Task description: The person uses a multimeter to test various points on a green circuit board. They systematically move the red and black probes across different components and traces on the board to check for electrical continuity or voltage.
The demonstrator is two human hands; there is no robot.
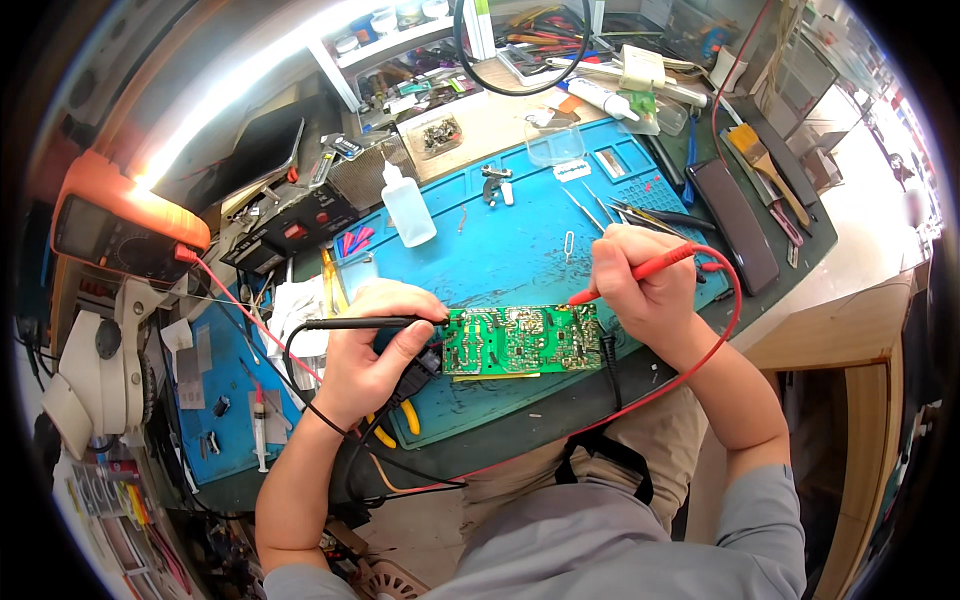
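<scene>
A green circuit board lies solder side up on the blue work mat, in front of me. My left hand grips a black multimeter probe, its tip at the board's upper left corner. In my right hand is a red multimeter probe, its tip at the board's upper edge, right of the middle. Whether either tip touches metal is too small to tell. Both leads run off to the left, where an orange multimeter stands tilted. A black cable leaves the board's right end.
A white squeeze bottle stands behind the board. Tweezers and a paper clip lie near my right hand. Yellow-handled pliers sit by my left wrist. A dark phone and a brush are at the right edge.
</scene>
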